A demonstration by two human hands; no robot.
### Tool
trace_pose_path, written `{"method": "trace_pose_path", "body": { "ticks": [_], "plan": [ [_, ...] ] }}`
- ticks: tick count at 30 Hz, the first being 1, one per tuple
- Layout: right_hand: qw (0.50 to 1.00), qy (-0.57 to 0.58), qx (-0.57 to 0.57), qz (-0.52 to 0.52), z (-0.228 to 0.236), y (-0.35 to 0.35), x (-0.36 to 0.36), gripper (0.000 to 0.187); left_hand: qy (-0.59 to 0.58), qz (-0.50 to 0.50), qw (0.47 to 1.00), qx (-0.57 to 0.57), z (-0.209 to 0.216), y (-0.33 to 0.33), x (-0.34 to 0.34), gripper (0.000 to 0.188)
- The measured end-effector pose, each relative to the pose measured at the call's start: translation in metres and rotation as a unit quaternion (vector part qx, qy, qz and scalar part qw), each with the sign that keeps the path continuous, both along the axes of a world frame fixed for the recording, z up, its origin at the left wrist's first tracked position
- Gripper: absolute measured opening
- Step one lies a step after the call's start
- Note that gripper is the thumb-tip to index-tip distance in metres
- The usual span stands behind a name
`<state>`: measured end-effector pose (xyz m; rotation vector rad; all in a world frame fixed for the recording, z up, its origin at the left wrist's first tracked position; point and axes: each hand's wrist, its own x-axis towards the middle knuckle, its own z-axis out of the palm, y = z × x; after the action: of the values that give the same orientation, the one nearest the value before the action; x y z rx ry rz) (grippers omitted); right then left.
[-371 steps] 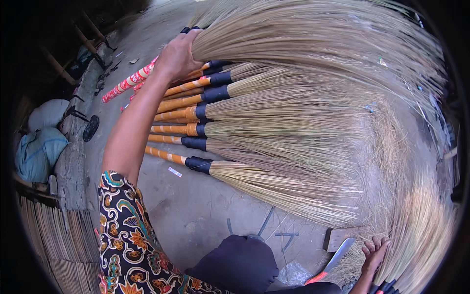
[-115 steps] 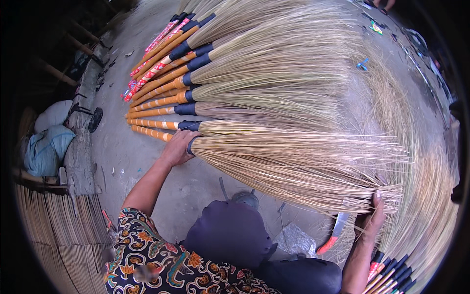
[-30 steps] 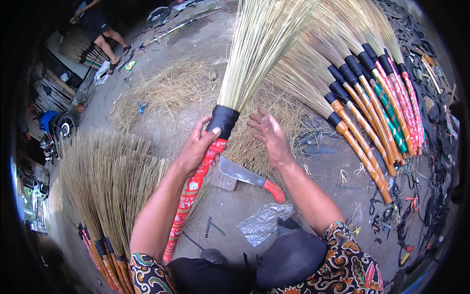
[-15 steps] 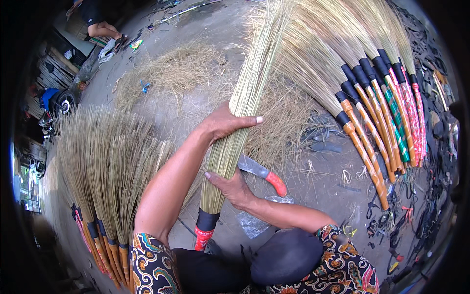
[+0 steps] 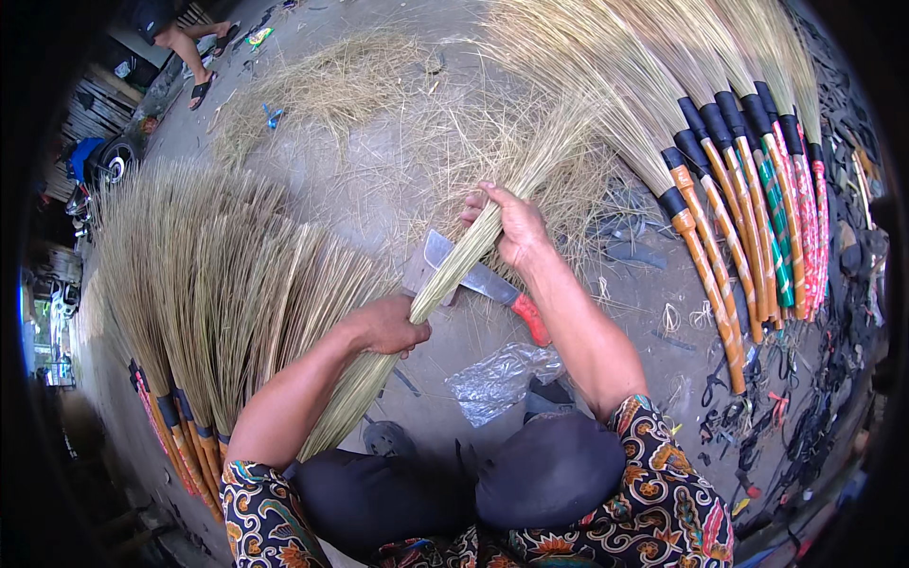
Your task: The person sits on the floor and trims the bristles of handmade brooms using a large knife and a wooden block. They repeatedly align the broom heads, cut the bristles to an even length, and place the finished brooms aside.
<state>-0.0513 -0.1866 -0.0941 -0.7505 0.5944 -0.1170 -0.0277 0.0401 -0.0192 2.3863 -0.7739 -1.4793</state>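
A bundle of pale greenish-tan broom bristles [image 5: 461,256] lies slantwise before me, from the lower left up to the right. My left hand [image 5: 386,325] is closed round its lower part. Farther up, my right hand [image 5: 512,225] wraps round the same bristles, thumb on top. Past my left hand the bundle runs down beside my knee; its handle end is hidden. Beneath the bundle is a broad-bladed knife [image 5: 488,281] with a red handle, its blade on a small block [image 5: 415,273].
Finished brooms [image 5: 724,256] with wrapped handles fan out at the right, and more brooms [image 5: 204,303] stand at the left. Loose straw [image 5: 331,90] litters the ground ahead. Clear plastic [image 5: 502,381] lies by my knees, dark strips [image 5: 786,426] far right. A person's legs [image 5: 194,62] show at far left.
The bristles have swung from near upright to a slant toward the upper right. My right hand has moved up along them, my left hand down. The background person's legs have shifted.
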Motion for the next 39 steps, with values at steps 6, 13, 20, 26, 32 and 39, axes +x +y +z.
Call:
{"method": "trace_pose_path", "body": {
  "ticks": [6,13,20,26,32,39],
  "plan": [
    [0.976,-0.052,-0.027,0.209,-0.050,0.101,-0.058,0.055,-0.170,0.059,0.981,-0.067,-0.061,0.008,-0.033,0.041],
    [0.595,0.116,-0.758,0.239,-0.124,0.010,-0.135,0.057,-0.158,0.115,0.979,-0.060,-0.141,0.060,0.004,0.056],
    [0.893,0.181,-0.260,0.320,-0.080,0.007,-0.194,0.015,-0.121,0.128,0.982,-0.066,-0.173,0.057,0.026,0.072],
    [0.842,0.138,-0.476,0.213,-0.045,0.021,-0.207,0.018,-0.024,0.142,0.989,-0.028,-0.176,0.054,0.033,0.078],
    [0.762,-0.061,-0.631,0.137,-0.050,0.024,-0.153,0.016,0.008,0.121,0.992,-0.045,-0.183,0.057,0.040,0.084],
    [0.629,0.154,-0.650,0.397,-0.075,0.037,-0.108,0.022,-0.024,0.111,0.992,-0.050,-0.194,0.059,0.041,0.085]
  ]
}}
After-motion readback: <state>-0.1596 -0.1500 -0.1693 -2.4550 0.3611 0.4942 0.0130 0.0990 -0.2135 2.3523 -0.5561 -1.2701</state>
